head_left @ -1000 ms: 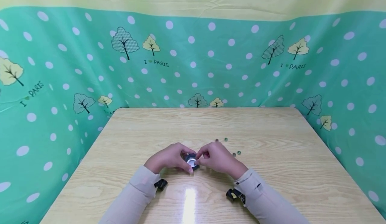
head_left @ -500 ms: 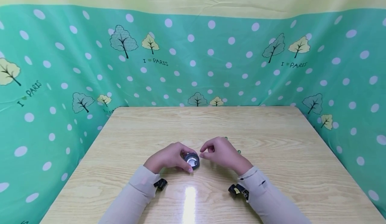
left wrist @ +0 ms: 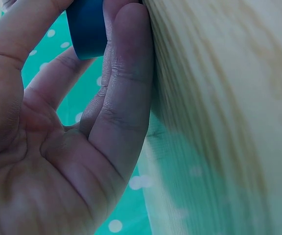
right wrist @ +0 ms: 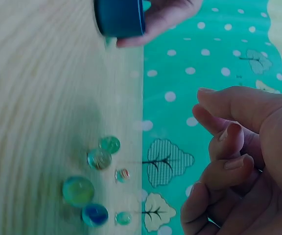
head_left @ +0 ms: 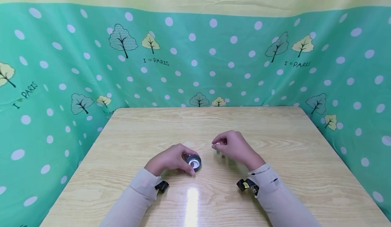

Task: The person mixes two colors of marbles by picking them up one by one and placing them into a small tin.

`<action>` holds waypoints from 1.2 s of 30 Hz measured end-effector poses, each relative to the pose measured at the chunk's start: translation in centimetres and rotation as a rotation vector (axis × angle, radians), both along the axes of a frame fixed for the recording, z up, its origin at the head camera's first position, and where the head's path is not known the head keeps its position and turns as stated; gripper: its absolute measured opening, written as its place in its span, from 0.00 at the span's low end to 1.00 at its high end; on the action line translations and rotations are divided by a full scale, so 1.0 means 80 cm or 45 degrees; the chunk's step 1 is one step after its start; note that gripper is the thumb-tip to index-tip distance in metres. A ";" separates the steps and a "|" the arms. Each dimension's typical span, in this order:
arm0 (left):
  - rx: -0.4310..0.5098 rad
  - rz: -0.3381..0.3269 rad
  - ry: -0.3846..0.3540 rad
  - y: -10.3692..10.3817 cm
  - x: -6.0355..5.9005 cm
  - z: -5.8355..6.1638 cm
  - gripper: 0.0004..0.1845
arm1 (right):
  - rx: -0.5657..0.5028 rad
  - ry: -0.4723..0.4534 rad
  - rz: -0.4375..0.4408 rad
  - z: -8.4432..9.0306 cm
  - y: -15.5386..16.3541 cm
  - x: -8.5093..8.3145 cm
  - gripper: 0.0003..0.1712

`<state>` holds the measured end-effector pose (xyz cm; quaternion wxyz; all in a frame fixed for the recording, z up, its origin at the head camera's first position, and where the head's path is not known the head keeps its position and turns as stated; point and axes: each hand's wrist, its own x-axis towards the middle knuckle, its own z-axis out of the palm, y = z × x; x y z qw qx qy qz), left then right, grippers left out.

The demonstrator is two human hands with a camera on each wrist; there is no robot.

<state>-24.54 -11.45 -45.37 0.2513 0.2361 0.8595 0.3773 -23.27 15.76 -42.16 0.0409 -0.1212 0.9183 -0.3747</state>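
My left hand (head_left: 174, 159) grips a small dark blue round cup (head_left: 199, 159), thumb at the near side and fingers behind it. Its bright silvery inside faces up, with a small dark spot in it. In the left wrist view its smooth blue wall (left wrist: 87, 32) shows against the fingers. My right hand (head_left: 235, 147) hovers to the right of the cup, over several glass marbles. In the right wrist view its fingers are loosely bent, the thumb near the index finger, with nothing seen between them. Below it lie a yellow-green marble (right wrist: 78, 191) and a blue marble (right wrist: 95, 214).
Close by are a striped clear marble (right wrist: 99, 159), a green marble (right wrist: 110, 144) and a small red-streaked marble (right wrist: 123, 175). The wooden table (head_left: 146, 125) is bordered by a green dotted curtain (head_left: 210, 60). A bright light reflection lies near the front.
My right hand has moved from the cup's rim to the right and away from me, now over the marbles. The left hand keeps holding the cup in nearly the same place.
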 end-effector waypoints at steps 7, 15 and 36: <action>0.009 0.026 0.004 -0.006 -0.001 -0.001 0.30 | 0.001 0.027 -0.025 0.006 0.012 -0.008 0.03; 0.011 0.029 -0.002 -0.008 -0.001 0.005 0.30 | 0.010 0.007 -0.069 0.005 0.024 -0.019 0.04; 0.028 0.030 -0.037 -0.002 0.002 -0.001 0.31 | 0.111 -0.189 -0.043 -0.023 0.040 -0.022 0.06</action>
